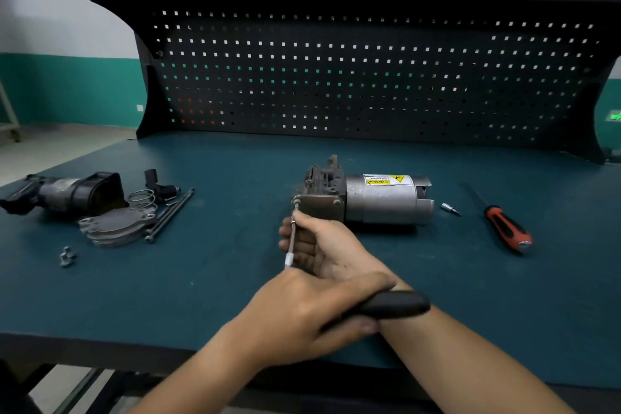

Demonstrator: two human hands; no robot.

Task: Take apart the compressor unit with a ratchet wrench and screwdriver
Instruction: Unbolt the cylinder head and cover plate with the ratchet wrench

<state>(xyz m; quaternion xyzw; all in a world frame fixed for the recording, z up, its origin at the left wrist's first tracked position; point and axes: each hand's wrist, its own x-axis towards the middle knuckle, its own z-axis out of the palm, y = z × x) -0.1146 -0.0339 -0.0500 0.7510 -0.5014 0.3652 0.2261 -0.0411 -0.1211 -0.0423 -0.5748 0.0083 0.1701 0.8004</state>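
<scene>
Left hand [302, 312] grips ratchet wrench [393, 305] handle; right hand [329, 247] seemingly pinches its shaft at compressor unit [386, 202].

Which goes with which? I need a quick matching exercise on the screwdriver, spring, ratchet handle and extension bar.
Things:
1 screwdriver
2 spring
3 ratchet handle
4 extension bar

Places:
A gripped by the left hand
B lying on the bench, far right
C held by the right hand
D left side, beside the removed plates

Pairs: 1-B, 2-D, 3-A, 4-C.
</scene>
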